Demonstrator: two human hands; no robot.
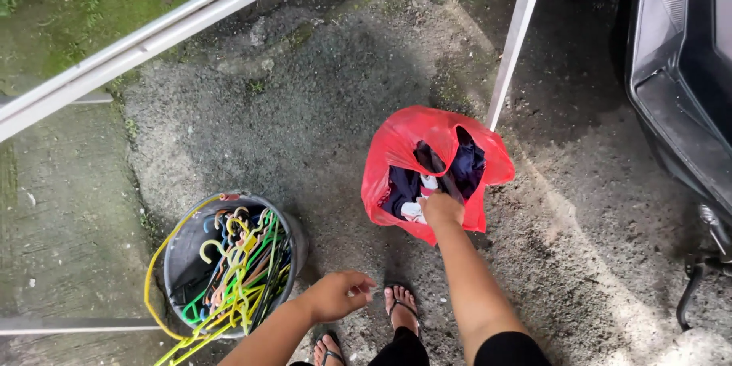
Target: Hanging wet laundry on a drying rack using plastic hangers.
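Note:
My right hand [441, 209] reaches into an open red plastic bag [396, 149] on the ground, its fingers closed among dark and white clothes [465, 168] inside. Whether it grips a piece is hard to tell, but the fingers pinch the fabric. My left hand [338, 294] hangs loosely curled above the ground, holding nothing, just right of a grey bucket [183, 255] filled with several coloured plastic hangers [240, 274]. My feet in black sandals [402, 307] stand below the bag.
A white metal rack frame crosses the scene: a slanted rail [152, 38] at upper left, an upright leg [515, 38] behind the bag, a low bar [69, 325] at left. A dark scooter [682, 69] stands at right. The ground is rough concrete with moss.

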